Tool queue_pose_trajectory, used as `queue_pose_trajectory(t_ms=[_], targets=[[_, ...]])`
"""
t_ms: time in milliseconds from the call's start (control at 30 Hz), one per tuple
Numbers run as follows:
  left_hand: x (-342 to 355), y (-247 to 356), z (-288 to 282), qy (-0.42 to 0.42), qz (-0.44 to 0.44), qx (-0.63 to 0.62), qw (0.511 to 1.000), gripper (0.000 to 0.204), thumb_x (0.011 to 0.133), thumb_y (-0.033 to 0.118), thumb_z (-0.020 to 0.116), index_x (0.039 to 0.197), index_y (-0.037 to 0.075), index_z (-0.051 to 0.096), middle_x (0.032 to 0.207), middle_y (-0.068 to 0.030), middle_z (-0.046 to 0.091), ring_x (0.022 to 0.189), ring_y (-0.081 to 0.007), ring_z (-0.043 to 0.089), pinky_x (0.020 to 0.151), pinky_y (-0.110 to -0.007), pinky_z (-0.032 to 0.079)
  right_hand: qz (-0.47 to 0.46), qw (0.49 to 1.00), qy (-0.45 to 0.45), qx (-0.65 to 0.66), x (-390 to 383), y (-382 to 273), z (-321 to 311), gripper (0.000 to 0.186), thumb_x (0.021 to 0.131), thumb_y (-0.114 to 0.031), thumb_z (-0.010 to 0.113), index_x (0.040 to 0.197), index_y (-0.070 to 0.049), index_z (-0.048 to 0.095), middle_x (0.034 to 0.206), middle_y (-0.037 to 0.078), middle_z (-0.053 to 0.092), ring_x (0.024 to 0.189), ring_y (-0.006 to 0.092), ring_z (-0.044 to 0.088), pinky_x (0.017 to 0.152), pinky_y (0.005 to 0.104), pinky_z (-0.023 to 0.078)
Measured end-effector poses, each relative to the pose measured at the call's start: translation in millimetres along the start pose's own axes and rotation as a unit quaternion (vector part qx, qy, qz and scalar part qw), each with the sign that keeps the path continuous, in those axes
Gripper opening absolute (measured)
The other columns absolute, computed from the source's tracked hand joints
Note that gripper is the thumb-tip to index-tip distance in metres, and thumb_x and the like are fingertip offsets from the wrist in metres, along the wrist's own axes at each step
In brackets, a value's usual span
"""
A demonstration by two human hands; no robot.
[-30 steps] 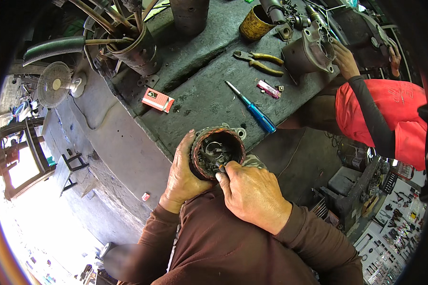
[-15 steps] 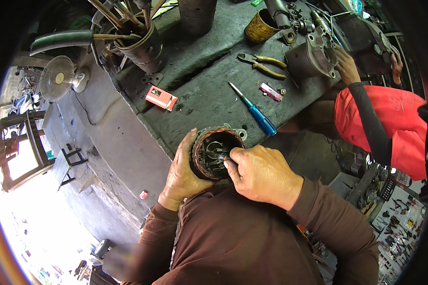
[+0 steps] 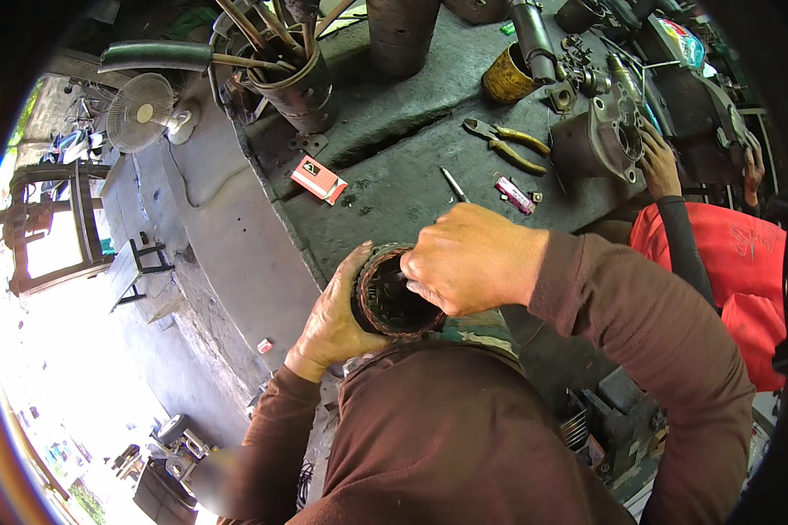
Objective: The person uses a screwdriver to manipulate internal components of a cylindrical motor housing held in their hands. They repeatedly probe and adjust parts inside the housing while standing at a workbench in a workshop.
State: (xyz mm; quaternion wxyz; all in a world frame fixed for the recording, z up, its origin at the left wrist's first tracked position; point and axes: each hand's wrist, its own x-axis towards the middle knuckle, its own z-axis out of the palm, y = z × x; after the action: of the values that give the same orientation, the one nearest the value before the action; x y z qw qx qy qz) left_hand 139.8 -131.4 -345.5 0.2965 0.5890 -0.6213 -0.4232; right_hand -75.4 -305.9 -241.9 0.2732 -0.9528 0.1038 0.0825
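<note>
My left hand is wrapped round the side of a cylindrical housing with a ring of copper-coloured windings and dark parts inside. My right hand is closed over the housing's mouth, fingers bent down into it; what they grip is hidden. Just beyond, on the dark metal bench, the shaft of a screwdriver shows, the rest covered by my right hand. Also lying there are a red-and-white packet, yellow-handled pliers and a small pink item.
A co-worker in red handles a cast housing at right. At the back stand a can of long-handled tools, a yellow can and metal parts. A fan and small table are at left.
My right hand has risen and turned over the housing's mouth, forearm swinging up to the right, now covering the blue screwdriver's handle. My left hand keeps its hold. The view has shifted slightly.
</note>
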Motion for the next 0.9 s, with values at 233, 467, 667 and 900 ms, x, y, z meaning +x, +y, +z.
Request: queue_pose_trajectory(t_ms=[233,467,667,900], targets=[[-0.7,0.9,3.8,0.006,-0.014,-0.045,0.999,0.129,0.062,0.03,0.107,0.166,-0.002,0.037,0.162,-0.0256,0.054,0.149,-0.0419,0.057,0.124,-0.048,0.047,0.059,0.997,0.054,-0.021,-15.8,-15.5,17.1,0.015,0.086,-0.022,0.073,0.084,-0.007,0.075,0.072,0.014,0.073,0.069,0.0375,0.075,0.063,0.0515,0.057],[-2.9,-5.5,6.9,0.016,-0.003,-0.039,0.999,0.13,0.062,0.035,0.108,0.165,-0.002,0.038,0.162,-0.0287,0.052,0.148,-0.0448,0.055,0.124,-0.049,0.046,0.363,0.904,0.161,0.16,-62.3,-100.6,59.9,0.022,0.103,-0.021,0.071,0.102,0.001,0.073,0.093,0.02,0.067,0.087,0.0409,0.065,0.079,0.0529,0.053],[-1.2,-8.8,8.5,0.004,0.011,-0.035,0.999,0.134,0.062,0.031,0.109,0.166,-0.002,0.032,0.16,-0.0255,0.054,0.147,-0.0394,0.056,0.123,-0.048,0.047,0.386,0.886,0.207,0.155,-56.0,-122.1,71.1,0.028,0.099,-0.024,0.071,0.097,0.004,0.077,0.101,0.026,0.064,0.088,0.0427,0.069,0.08,0.0535,0.058],[0.3,-13.7,13.8,0.018,0.015,-0.054,0.998,0.133,0.059,0.03,0.108,0.166,-0.003,0.034,0.158,-0.0264,0.054,0.146,-0.0436,0.056,0.121,-0.049,0.048,0.405,0.886,0.191,0.12,-36.9,-137.1,83.4,0.026,0.101,-0.024,0.071,0.1,0.003,0.074,0.103,0.022,0.066,0.088,0.0407,0.069,0.077,0.0539,0.059]])
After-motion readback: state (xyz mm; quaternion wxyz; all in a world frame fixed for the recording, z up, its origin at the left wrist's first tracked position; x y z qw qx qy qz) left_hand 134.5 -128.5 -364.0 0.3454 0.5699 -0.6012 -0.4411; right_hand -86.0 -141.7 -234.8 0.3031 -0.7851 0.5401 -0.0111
